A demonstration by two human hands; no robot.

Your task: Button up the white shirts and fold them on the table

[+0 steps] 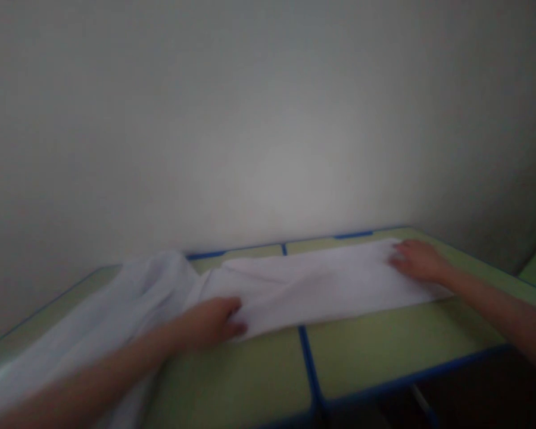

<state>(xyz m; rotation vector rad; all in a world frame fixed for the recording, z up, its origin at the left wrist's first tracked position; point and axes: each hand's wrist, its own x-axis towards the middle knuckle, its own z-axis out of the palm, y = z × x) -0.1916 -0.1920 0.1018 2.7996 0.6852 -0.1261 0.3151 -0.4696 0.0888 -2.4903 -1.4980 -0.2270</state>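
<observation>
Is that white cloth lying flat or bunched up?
Both: the cloth lies fairly flat between the left hand and right hand, but is rumpled at the picture's left.

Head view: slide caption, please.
Left hand and right hand at a white cloth lying across green, blue-edged tables.

With the clock face centred on the bench [361, 357], the wall [268, 119] is set behind it at 12 o'clock. The bench is divided by a seam [310, 369] running from 12 to 6, and this is crossed by the flat stretch of the cloth [321, 283], laid from 9 to 3. The loose part is heaped at 9 and trailed towards 8, where it is passed over by the left forearm [129, 363]. The left hand [209, 322] is placed on the cloth at 8, the right hand [420, 261] on its end towards 2.
</observation>
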